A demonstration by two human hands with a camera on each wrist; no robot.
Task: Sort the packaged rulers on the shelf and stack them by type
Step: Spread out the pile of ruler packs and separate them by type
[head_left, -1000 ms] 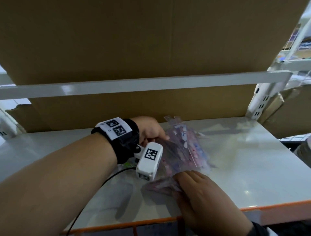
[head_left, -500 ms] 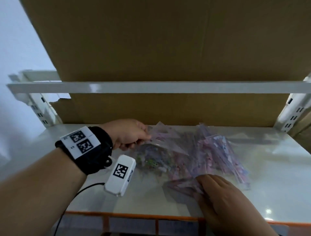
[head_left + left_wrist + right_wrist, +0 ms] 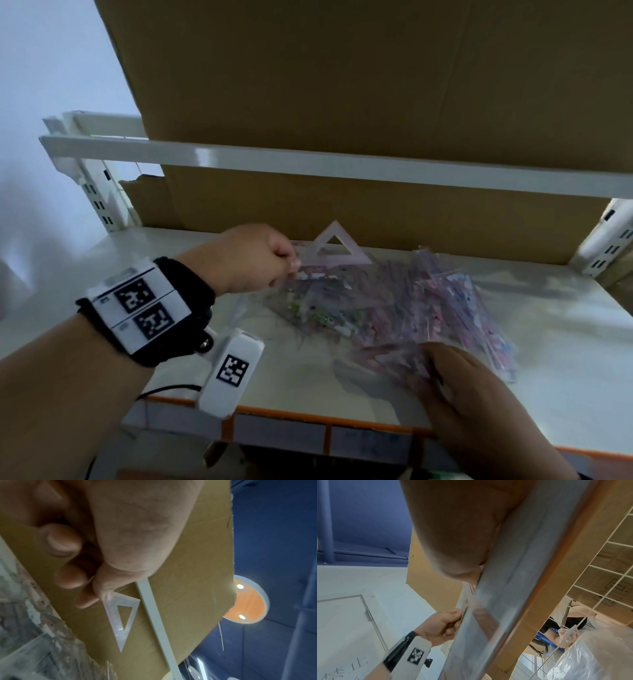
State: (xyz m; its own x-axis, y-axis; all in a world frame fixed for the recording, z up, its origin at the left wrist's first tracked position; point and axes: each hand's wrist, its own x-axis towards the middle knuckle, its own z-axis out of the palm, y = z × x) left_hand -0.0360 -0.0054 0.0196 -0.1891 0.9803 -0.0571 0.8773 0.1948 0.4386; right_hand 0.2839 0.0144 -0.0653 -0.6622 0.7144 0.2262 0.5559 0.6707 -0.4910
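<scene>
A loose pile of clear packets with pink and patterned rulers (image 3: pixel 394 305) lies mid-shelf on the white shelf board (image 3: pixel 565 342). My left hand (image 3: pixel 291 270) is at the pile's back left and pinches the corner of a packet holding a pale pink triangle ruler (image 3: pixel 334 248), which stands tilted up near the cardboard. The left wrist view shows thumb and fingers (image 3: pixel 101 595) pinching that triangle ruler (image 3: pixel 120 616). My right hand (image 3: pixel 428 356) rests with straight fingers on a pink packet (image 3: pixel 383 356) at the pile's front edge.
A brown cardboard sheet (image 3: pixel 342 102) backs the shelf, and a white rail (image 3: pixel 308 161) crosses above it. Slotted white posts (image 3: pixel 99 198) stand at both ends. The shelf's front edge is orange (image 3: pixel 308 416). Bare board lies left and right of the pile.
My left hand has moved left, away from the pile, and lifted the triangle ruler packet up near the cardboard. The right hand has stayed on the front packet. The head view has swung left.
</scene>
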